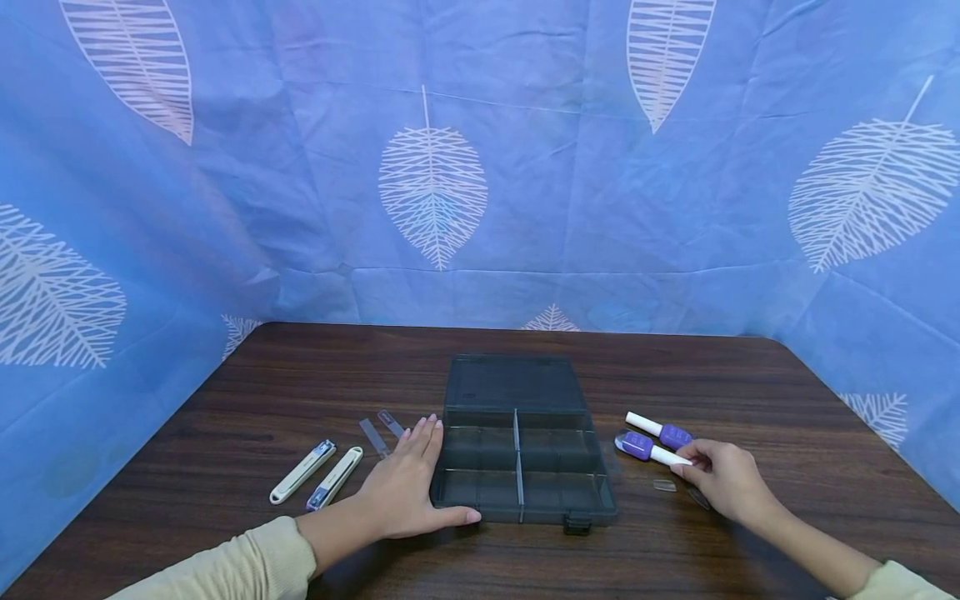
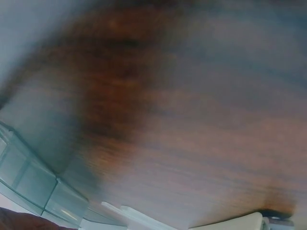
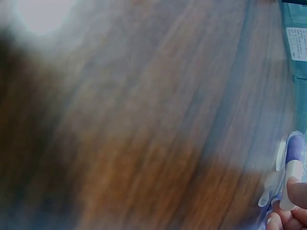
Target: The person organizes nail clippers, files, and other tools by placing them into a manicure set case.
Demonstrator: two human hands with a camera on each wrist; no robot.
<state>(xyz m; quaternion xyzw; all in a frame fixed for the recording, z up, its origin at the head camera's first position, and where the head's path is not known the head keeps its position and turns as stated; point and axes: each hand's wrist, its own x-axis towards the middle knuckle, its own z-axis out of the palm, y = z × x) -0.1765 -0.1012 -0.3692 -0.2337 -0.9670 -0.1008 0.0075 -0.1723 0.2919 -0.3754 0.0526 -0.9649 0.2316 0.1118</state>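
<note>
My left hand [image 1: 405, 492] rests against the left side of a dark see-through compartment box [image 1: 517, 383], its fingers spread and straight. The box lies with its lid folded back, and no items show in its compartments. At the right, my right hand [image 1: 727, 479] pinches the white cap of a purple nail polish bottle [image 1: 637, 446]; that cap [image 3: 291, 184] also shows between thumb and fingers in the right wrist view. Just behind lies a second purple nail polish bottle [image 1: 672, 436], also white-capped. A clear false nail [image 1: 663, 485] sits near the right hand, with another [image 1: 699, 498] beneath it.
Two nail clippers [image 1: 303, 472] [image 1: 335, 479] lie left of the left hand. Between them and the box are two clear flat strips [image 1: 374, 437] [image 1: 391, 422], one partly behind the fingers. A blue leaf-patterned cloth [image 1: 525, 208] hangs behind the dark wooden table [image 1: 360, 358].
</note>
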